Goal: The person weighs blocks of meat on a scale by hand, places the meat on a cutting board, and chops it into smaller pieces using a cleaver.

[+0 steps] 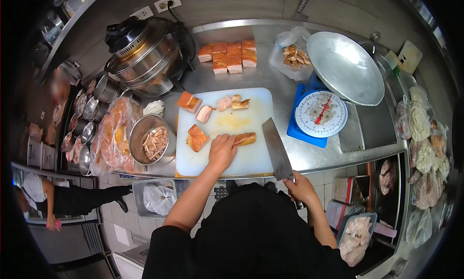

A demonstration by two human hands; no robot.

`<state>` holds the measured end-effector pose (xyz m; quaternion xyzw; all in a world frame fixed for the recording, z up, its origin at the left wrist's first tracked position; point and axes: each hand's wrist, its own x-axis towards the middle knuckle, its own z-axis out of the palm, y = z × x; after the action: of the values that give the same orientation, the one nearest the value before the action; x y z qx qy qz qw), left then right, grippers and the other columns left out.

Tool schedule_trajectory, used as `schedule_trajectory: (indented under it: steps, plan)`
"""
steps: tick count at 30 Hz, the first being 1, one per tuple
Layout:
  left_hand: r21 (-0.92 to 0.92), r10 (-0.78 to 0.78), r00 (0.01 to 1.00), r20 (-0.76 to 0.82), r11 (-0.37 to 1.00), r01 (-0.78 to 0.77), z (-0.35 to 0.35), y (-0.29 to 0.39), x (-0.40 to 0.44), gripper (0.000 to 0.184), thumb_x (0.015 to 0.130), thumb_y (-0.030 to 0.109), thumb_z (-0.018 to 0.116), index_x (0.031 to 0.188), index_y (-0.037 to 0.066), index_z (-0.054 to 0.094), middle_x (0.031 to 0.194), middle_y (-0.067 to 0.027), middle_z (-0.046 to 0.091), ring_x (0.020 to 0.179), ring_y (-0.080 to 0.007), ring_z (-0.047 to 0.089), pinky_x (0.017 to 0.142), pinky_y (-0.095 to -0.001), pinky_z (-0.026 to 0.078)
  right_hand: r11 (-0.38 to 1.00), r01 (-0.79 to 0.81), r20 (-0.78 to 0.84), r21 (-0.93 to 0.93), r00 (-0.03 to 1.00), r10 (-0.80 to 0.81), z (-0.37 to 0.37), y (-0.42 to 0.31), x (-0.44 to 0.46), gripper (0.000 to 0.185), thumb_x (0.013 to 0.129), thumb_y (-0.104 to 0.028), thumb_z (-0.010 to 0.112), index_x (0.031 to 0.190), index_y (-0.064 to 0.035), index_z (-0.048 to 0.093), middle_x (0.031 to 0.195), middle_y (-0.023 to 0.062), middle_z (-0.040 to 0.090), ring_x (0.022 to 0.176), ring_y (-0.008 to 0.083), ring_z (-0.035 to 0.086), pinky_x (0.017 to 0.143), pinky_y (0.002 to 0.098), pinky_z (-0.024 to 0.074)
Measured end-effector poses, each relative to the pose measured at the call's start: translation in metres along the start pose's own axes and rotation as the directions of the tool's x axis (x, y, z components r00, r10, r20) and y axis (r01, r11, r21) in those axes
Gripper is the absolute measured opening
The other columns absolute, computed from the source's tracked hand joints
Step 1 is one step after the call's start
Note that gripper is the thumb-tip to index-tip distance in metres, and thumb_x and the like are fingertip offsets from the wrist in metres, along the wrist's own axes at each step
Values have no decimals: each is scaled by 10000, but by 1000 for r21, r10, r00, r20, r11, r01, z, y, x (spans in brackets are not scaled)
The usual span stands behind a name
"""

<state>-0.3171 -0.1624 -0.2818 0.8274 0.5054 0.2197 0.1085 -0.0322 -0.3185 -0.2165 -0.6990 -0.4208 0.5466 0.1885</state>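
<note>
My left hand (223, 151) lies on the white cutting board (261, 160), its fingers at the left end of a long browned piece of meat (245, 139). In my right hand (299, 187) is the handle of a cleaver (277, 148), whose wide blade points up and away at the board's right edge, apart from the meat. Left of my left hand is a flat browned piece (196, 138). Farther back on the board are a browned block (189, 102), a pale chunk (204, 114) and several smaller pieces (240, 105).
A steel pot of shredded meat (155, 142) and a bulky plastic bag (113, 134) stand left. Behind are a round cooker (145, 56), roasted blocks (228, 55) and a bag of pieces (296, 56). A blue scale (308, 141) stands right. Another person (67, 197) is at far left.
</note>
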Motion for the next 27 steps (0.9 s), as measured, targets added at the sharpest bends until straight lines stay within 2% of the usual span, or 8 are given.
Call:
schedule_trajectory:
  steps: [5, 9, 14, 20, 21, 24, 25, 27]
  plan:
    - [-4, -44, 990, -136, 999, 44, 28, 8, 34, 270, 801, 119, 758, 1050, 52, 677, 1005, -128, 632, 969, -328, 609, 849, -445, 508, 1000, 24, 12, 8, 1000, -24, 0, 11, 6, 348, 994, -280, 623, 1201, 0, 603, 630, 71, 611, 454, 164, 592, 471, 336, 485]
    - [-58, -142, 978, -156, 989, 134, 38, 21, 61, 226, 841, 123, 717, 1021, 33, 614, 987, -183, 628, 936, -397, 628, 814, -487, 524, 1000, 27, 9, 7, 1000, -27, 0, 6, 2, 344, 983, -272, 625, 1187, 3, 590, 638, 76, 616, 463, 170, 602, 477, 341, 485]
    - [-145, -330, 933, 142, 926, 349, 23, 47, 50, 278, 918, 222, 681, 1073, 33, 550, 1016, -222, 640, 930, -427, 652, 824, -506, 526, 999, 31, 6, -41, 1000, -31, -2, 8, -4, 339, 947, -254, 641, 1160, -4, 554, 668, 97, 637, 490, 185, 626, 482, 345, 489]
    - [-151, -301, 935, 187, 932, 330, -5, 36, 28, 324, 938, 283, 695, 1117, 17, 647, 1174, -218, 647, 1071, -404, 645, 928, -507, 519, 998, 18, 14, -64, 1000, -17, -5, 13, -3, 337, 924, -214, 631, 1185, -25, 533, 681, 119, 653, 508, 200, 647, 511, 361, 506]
    - [-94, -210, 972, -102, 975, 201, -15, 22, 26, 364, 930, 336, 702, 1126, 30, 692, 1212, -196, 652, 1106, -393, 633, 957, -495, 502, 998, -1, 16, -65, 1000, 2, -5, 13, -2, 331, 922, -205, 623, 1189, -30, 535, 679, 124, 654, 512, 206, 652, 523, 369, 512]
    - [275, -287, 885, -367, 875, 398, -59, -18, 22, 540, 834, 392, 767, 1251, 69, 650, 1203, -212, 656, 1101, -377, 644, 960, -477, 512, 996, -3, 11, -88, 1000, 4, -5, 14, 0, 326, 918, -195, 615, 1192, -33, 543, 678, 134, 657, 519, 223, 662, 547, 380, 521]
    - [276, -289, 884, -367, 874, 400, -66, -31, 20, 540, 834, 392, 767, 1251, 69, 650, 1203, -212, 656, 1101, -377, 644, 960, -477, 512, 996, -2, 14, -89, 1000, 4, -5, 14, 0, 326, 918, -195, 615, 1192, -33, 543, 678, 134, 657, 519, 223, 662, 547, 380, 521]
    - [94, -630, 776, 20, 774, 626, -74, -56, 14, 603, 822, 376, 751, 1338, 105, 600, 1186, -240, 658, 1085, -400, 653, 969, -492, 505, 997, -4, 14, -75, 1000, 5, -5, 13, 1, 327, 913, -186, 607, 1192, -26, 548, 683, 142, 661, 528, 238, 670, 560, 385, 526]
